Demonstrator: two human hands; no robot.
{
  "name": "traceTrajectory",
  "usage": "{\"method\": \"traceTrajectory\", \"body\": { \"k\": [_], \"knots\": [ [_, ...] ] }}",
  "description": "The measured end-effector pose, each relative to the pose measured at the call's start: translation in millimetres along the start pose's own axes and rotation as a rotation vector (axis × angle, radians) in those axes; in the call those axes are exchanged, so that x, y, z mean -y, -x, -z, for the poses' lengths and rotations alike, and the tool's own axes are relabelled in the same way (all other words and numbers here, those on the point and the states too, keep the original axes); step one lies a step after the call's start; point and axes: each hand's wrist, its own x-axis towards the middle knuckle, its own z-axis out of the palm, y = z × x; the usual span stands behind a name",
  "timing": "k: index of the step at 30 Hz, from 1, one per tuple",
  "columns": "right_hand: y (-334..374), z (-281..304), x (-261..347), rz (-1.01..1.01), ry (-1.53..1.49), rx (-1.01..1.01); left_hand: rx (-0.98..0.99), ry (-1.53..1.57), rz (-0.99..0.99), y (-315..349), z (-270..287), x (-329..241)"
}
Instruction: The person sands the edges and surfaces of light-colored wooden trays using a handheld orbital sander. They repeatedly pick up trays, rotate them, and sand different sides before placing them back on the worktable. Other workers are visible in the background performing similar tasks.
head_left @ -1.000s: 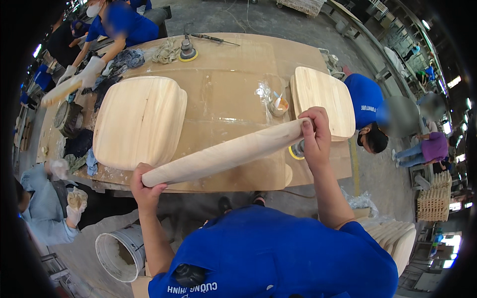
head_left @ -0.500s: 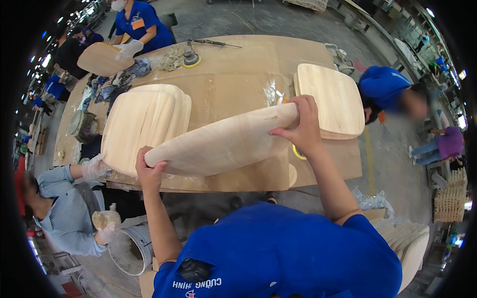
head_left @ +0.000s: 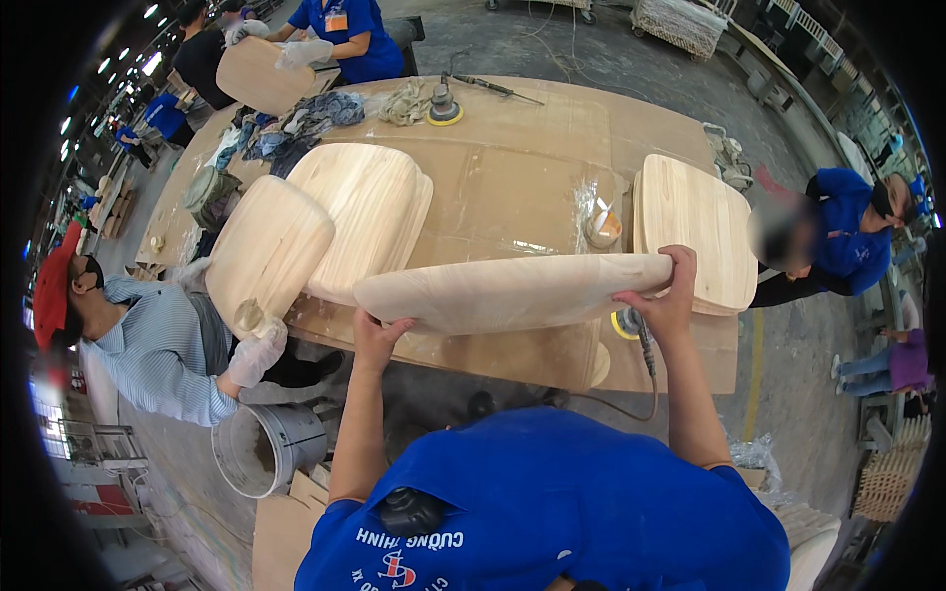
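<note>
Both my hands hold a pale wooden panel (head_left: 512, 295) with rounded corners, raised above the near side of the table and tilted so that its face shows foreshortened. My left hand (head_left: 377, 340) grips its left end from below, thumb against the near side. At the right end my right hand (head_left: 662, 293) is closed round the edge, thumb on the near side. Behind the panel's left end lies a stack of similar wooden panels (head_left: 360, 212). Another stack of panels (head_left: 695, 231) lies beyond my right hand. A round sander (head_left: 627, 323) rests partly hidden below the panel's right end.
A cardboard-covered table (head_left: 493, 217) carries a second sander (head_left: 444, 105), rags (head_left: 315, 116) and a small can (head_left: 603, 229). At left, a gloved co-worker (head_left: 163, 335) holds another panel (head_left: 268, 251) above a white bucket (head_left: 271, 448). Other people stand at the far left and right.
The panel in my hands has swung more level, its right end lower. The co-worker at left has lifted a panel off the left stack and brought the other gloved hand up to it.
</note>
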Motion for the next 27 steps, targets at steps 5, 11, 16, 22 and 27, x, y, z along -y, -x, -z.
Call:
{"method": "traceTrajectory", "body": {
  "k": [5,11,16,22,27],
  "knots": [
    [26.7,-7.7,-16.1,-0.126,-0.206,-0.007,0.007,-0.326,-0.147,12.9,7.2,-57.1],
    [44.6,-33.0,-11.8,-0.062,-0.052,0.153,0.138,-0.449,-0.281,-0.9,-5.6,-145.3],
    [-8.3,-29.9,79.8,0.23,-0.077,0.155,0.088,-0.622,-0.433,-7.6,-53.0,-153.8],
    [-42.4,-19.2,134.8,0.275,-0.125,0.001,0.058,-0.6,-0.661,-11.5,-73.8,-122.5],
    [-38.6,-2.8,110.9,0.209,0.03,-0.054,0.048,-0.421,-0.291,-22.4,-3.9,-42.5]
  ]
}}
